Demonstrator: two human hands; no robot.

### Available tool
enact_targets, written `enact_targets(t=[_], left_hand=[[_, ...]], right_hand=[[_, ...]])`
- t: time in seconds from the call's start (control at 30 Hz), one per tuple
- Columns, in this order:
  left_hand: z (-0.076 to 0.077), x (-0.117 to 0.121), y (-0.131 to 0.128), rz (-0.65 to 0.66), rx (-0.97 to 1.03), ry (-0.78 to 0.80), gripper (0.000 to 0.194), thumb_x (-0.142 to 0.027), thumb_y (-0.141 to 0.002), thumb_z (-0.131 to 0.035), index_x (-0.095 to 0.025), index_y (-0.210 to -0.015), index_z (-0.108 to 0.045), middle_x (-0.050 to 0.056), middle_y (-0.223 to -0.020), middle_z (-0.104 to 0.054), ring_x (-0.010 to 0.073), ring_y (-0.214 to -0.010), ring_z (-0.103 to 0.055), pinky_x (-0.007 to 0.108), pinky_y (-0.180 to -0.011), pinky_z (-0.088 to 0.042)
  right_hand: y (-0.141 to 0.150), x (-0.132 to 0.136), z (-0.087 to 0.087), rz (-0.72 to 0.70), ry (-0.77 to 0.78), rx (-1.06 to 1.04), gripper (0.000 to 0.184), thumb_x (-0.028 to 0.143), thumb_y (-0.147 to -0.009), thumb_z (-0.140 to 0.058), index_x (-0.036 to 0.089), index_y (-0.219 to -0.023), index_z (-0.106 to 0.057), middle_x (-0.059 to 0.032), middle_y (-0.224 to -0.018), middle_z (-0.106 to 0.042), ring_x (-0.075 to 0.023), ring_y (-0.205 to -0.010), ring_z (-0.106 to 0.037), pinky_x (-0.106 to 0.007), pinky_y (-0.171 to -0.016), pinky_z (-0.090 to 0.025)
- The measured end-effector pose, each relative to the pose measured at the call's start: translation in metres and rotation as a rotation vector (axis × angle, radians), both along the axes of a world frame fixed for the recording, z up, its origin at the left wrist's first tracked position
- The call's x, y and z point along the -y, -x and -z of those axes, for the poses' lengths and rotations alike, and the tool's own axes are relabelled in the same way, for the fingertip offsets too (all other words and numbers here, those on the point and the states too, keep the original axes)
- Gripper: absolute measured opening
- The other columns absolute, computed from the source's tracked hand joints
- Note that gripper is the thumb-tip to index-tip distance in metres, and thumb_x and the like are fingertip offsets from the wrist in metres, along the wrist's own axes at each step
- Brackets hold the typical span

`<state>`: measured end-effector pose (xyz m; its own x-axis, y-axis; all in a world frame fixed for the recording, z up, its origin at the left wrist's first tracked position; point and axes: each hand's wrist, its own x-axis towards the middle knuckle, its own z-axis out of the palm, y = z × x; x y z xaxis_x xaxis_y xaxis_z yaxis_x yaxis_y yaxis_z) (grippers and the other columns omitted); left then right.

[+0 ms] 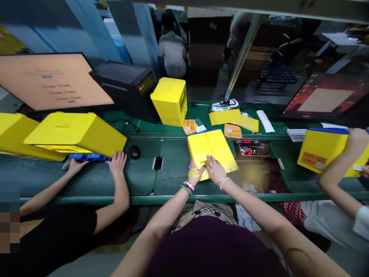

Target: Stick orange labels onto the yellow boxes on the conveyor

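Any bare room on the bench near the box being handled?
Yes: green mat between the rectangular slot and the handled yellow box, left of the wearer's left hand. A smaller patch lies between slot and black mouse. Crowded: behind the handled box, with orange cards and yellow sheets.

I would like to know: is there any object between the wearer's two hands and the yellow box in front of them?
Nothing visible stands between them. The left hand and the right hand both touch the near end of the yellow box directly.
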<state>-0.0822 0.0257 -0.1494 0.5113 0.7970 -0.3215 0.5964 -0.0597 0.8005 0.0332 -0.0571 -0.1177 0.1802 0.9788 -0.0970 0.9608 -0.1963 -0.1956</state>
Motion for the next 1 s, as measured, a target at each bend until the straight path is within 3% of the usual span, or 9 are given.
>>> enact_targets(t=[0.13,0.33,0.47,0.57,0.63,0.67,0.8,0.9,1.0], left_hand=[[-0.023,-0.018,0.001,0.066,-0.242,-0.078,0.052,-0.031,-0.084,-0.054,-0.014,-0.131,-0.039,0.016,-0.123,-0.064,0.0262,-0.108,-0.064,0.035,-0.088,-0.051],[-0.085,-0.081,-0.026,0.342,-0.200,-0.262,0.047,-0.017,-0.077,-0.055,-0.016,-0.124,-0.053,0.012,-0.123,-0.065,0.0286,-0.115,-0.060,0.039,-0.101,-0.045],[-0.119,-0.091,-0.068,0.756,-0.083,-0.472,0.059,-0.012,-0.071,-0.059,-0.018,-0.130,-0.052,0.010,-0.132,-0.060,0.0270,-0.122,-0.055,0.037,-0.107,-0.041],[-0.123,-0.080,-0.083,1.142,0.059,-0.684,0.055,-0.007,-0.077,-0.052,-0.016,-0.131,-0.052,0.014,-0.135,-0.056,0.0259,-0.125,-0.053,0.039,-0.109,-0.040],[-0.117,-0.074,-0.080,1.222,0.116,-0.719,0.047,-0.007,-0.083,-0.045,-0.017,-0.129,-0.054,0.014,-0.133,-0.057,0.0236,-0.126,-0.051,0.039,-0.110,-0.039],[-0.113,-0.071,-0.076,1.178,0.119,-0.718,0.045,-0.008,-0.085,-0.043,-0.019,-0.127,-0.055,0.013,-0.131,-0.058,0.0227,-0.126,-0.051,0.039,-0.110,-0.039],[-0.099,-0.059,-0.061,0.767,0.065,-0.714,0.045,-0.010,-0.084,-0.044,-0.020,-0.126,-0.056,0.009,-0.128,-0.061,0.0231,-0.129,-0.048,0.041,-0.106,-0.042],[-0.091,-0.035,-0.060,0.629,0.046,-0.735,0.047,-0.014,-0.088,-0.041,-0.020,-0.134,-0.049,0.011,-0.134,-0.056,0.0239,-0.133,-0.043,0.045,-0.106,-0.041],[-0.079,0.005,-0.065,0.434,-0.015,-0.746,0.046,-0.024,-0.093,-0.041,-0.022,-0.139,-0.046,0.010,-0.141,-0.050,0.0249,-0.138,-0.037,0.047,-0.111,-0.035]], right_hand=[[-0.023,0.008,0.006,-0.001,-0.131,-0.275,0.049,0.002,-0.081,-0.044,0.019,-0.122,-0.065,-0.0115,-0.150,-0.041,-0.0235,-0.139,-0.037,-0.044,-0.113,-0.033],[-0.068,0.058,0.009,0.429,-0.542,-0.586,0.050,0.008,-0.078,-0.037,0.020,-0.116,-0.067,-0.0098,-0.128,-0.060,-0.0208,-0.122,-0.054,-0.043,-0.109,-0.042],[-0.108,0.092,-0.001,0.598,-0.734,-0.513,0.043,0.020,-0.085,-0.039,0.019,-0.118,-0.065,-0.0109,-0.130,-0.057,-0.0227,-0.125,-0.050,-0.045,-0.110,-0.039],[-0.137,0.104,-0.007,0.731,-0.759,-0.394,0.042,0.031,-0.090,-0.040,0.018,-0.123,-0.062,-0.0129,-0.136,-0.052,-0.0248,-0.132,-0.042,-0.048,-0.113,-0.033],[-0.147,0.105,-0.007,0.749,-0.677,-0.412,0.047,0.038,-0.092,-0.039,0.016,-0.128,-0.059,-0.0139,-0.139,-0.050,-0.0253,-0.135,-0.040,-0.047,-0.114,-0.031],[-0.149,0.105,-0.006,0.732,-0.603,-0.461,0.049,0.041,-0.092,-0.039,0.016,-0.129,-0.058,-0.0141,-0.139,-0.051,-0.0253,-0.134,-0.042,-0.046,-0.113,-0.033],[-0.133,0.111,0.001,0.667,-0.292,-0.645,0.051,0.050,-0.090,-0.044,0.020,-0.128,-0.060,-0.0111,-0.127,-0.063,-0.0253,-0.116,-0.059,-0.040,-0.099,-0.047],[-0.120,0.127,0.009,0.671,-0.239,-0.672,0.047,0.052,-0.088,-0.048,0.023,-0.122,-0.064,-0.0087,-0.111,-0.070,-0.0246,-0.099,-0.066,-0.037,-0.088,-0.051],[-0.130,0.137,0.021,0.627,-0.246,-0.727,0.042,0.050,-0.090,-0.045,0.022,-0.113,-0.067,-0.0073,-0.105,-0.072,-0.0223,-0.091,-0.068,-0.034,-0.083,-0.052]])
